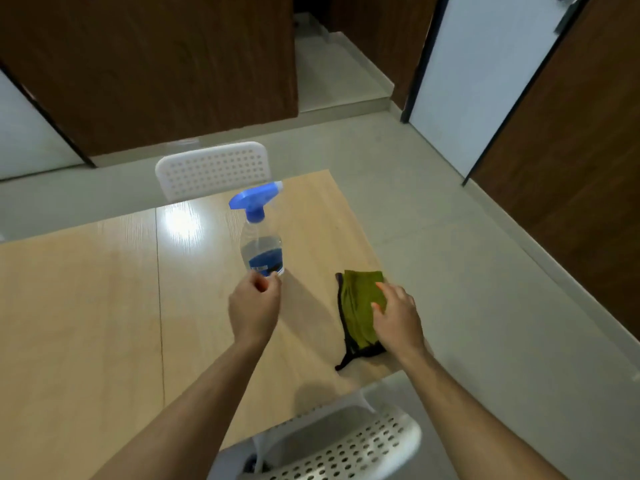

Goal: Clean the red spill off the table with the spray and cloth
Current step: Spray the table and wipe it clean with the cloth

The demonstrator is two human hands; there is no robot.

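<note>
A clear spray bottle (pixel 261 251) with a blue trigger head and blue label stands upright on the wooden table (pixel 104 306), near its middle. My left hand (pixel 254 306) is just in front of the bottle. Its thumb and fingers are curved apart, with the tips at the bottle's base and not wrapped around it. A folded green cloth (pixel 358 303) with a dark edge lies near the table's right edge. My right hand (pixel 398 317) rests flat on the cloth's near right part, fingers spread. No red spill shows on the visible tabletop.
A white perforated chair (pixel 214 169) stands at the table's far side. Another white perforated chair (pixel 332 445) is tucked in at the near edge below my arms. Pale tiled floor (pixel 485 271) lies to the right, with dark wooden panels and a white door beyond.
</note>
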